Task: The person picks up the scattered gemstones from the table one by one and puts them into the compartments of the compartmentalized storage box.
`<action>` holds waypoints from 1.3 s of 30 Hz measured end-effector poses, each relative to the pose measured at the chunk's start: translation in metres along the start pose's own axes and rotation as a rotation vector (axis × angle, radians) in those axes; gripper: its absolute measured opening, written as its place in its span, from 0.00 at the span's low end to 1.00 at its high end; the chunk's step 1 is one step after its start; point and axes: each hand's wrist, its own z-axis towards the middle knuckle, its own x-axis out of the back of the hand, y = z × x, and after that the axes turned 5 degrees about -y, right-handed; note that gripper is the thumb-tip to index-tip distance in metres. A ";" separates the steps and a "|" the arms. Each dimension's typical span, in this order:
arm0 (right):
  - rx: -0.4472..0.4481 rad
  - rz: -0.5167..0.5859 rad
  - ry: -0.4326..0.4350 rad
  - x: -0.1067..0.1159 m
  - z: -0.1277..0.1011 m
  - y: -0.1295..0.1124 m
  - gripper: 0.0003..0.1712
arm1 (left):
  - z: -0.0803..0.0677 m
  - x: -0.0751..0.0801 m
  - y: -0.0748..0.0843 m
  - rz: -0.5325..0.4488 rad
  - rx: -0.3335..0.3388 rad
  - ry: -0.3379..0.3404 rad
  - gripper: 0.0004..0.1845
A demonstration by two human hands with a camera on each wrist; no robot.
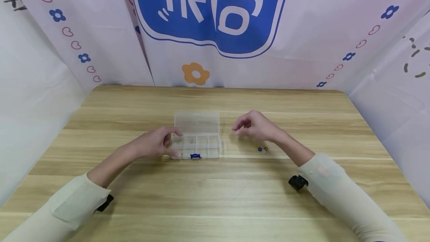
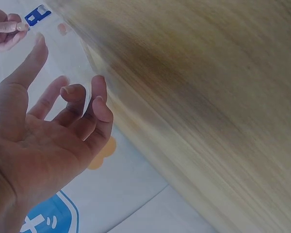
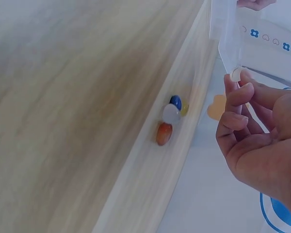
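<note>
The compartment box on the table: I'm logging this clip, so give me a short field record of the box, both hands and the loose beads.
box: clear plastic compartment box, lid open and tilted back, blue latch at front
left hand: left hand holds the box's left end, thumb and fingers curled round it
right hand: right hand raised right of the box, pinching a small white bead in its fingertips
loose beads: small cluster of beads (blue, white, orange) on the wooden table, beside the right wrist

Table (image 1: 215, 197) of matt, light wood grain; organiser box (image 1: 196, 145) of clear, smooth plastic with a blue plastic clasp (image 1: 195, 156); beads (image 3: 170, 119) glossy and smooth; backdrop (image 1: 100, 29) of printed cloth.
</note>
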 end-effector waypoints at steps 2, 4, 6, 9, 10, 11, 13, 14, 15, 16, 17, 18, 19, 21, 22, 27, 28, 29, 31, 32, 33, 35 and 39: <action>0.009 -0.002 0.001 -0.001 0.002 0.000 0.08 | 0.000 0.000 0.000 0.000 0.004 -0.002 0.31; 0.021 -0.003 0.000 -0.002 0.004 -0.001 0.08 | 0.000 0.001 0.001 0.000 0.005 -0.004 0.31; 0.028 0.001 -0.001 -0.004 0.005 -0.001 0.07 | 0.001 0.001 0.001 0.000 0.005 -0.006 0.32; 0.042 0.004 -0.001 -0.006 0.008 -0.002 0.08 | 0.001 0.001 0.001 0.003 0.006 -0.006 0.32; 0.047 0.002 0.000 -0.007 0.008 -0.003 0.08 | 0.001 0.001 0.001 0.005 0.007 -0.005 0.32; 0.051 0.002 0.000 -0.007 0.009 -0.004 0.08 | 0.001 0.001 0.001 0.005 0.008 -0.005 0.32; 0.063 -0.002 -0.002 -0.008 0.010 -0.006 0.08 | 0.001 0.001 0.001 0.008 0.007 -0.004 0.32; 0.067 -0.002 -0.002 -0.009 0.011 -0.007 0.08 | 0.001 0.001 0.001 0.007 0.007 -0.004 0.32; 0.072 -0.002 -0.003 -0.009 0.012 -0.008 0.08 | 0.001 0.001 0.001 0.007 0.007 -0.003 0.32; 0.074 -0.001 -0.003 -0.010 0.013 -0.009 0.08 | 0.001 0.000 0.002 0.005 0.006 -0.003 0.32; 0.080 0.000 -0.004 -0.011 0.014 -0.009 0.08 | 0.000 0.000 0.002 0.004 0.006 -0.003 0.32; 0.085 0.001 -0.004 -0.012 0.015 -0.010 0.08 | 0.000 0.000 0.002 0.002 0.005 -0.002 0.32; 0.088 0.003 -0.002 -0.013 0.016 -0.011 0.07 | 0.000 0.000 0.002 0.001 0.004 -0.001 0.32; 0.094 0.003 -0.001 -0.015 0.019 -0.012 0.07 | 0.000 0.000 0.002 0.001 0.002 -0.001 0.32; 0.096 0.006 -0.002 -0.017 0.020 -0.014 0.07 | 0.000 0.000 0.002 0.002 0.001 0.000 0.32; 0.100 0.020 -0.014 -0.024 0.026 -0.019 0.06 | 0.000 0.000 0.002 0.007 -0.003 0.001 0.31; 0.101 0.025 -0.019 -0.026 0.027 -0.020 0.06 | -0.001 0.000 0.002 0.007 -0.003 0.001 0.31; 0.098 0.029 -0.026 -0.027 0.028 -0.022 0.06 | -0.001 0.000 0.002 0.005 -0.003 0.001 0.31; 0.095 0.039 -0.038 -0.030 0.030 -0.024 0.06 | -0.001 0.000 0.003 0.005 -0.004 0.002 0.31; 0.097 0.044 -0.045 -0.032 0.031 -0.025 0.07 | -0.001 0.000 0.003 0.004 -0.004 0.003 0.31; 0.100 0.047 -0.052 -0.033 0.033 -0.027 0.07 | -0.001 0.000 0.003 0.004 -0.005 0.003 0.31; 0.106 0.052 -0.061 -0.035 0.034 -0.030 0.07 | -0.001 0.000 0.003 0.004 -0.005 0.005 0.31; 0.132 0.047 -0.068 -0.039 0.039 -0.033 0.07 | -0.001 0.000 0.002 0.000 -0.008 0.009 0.30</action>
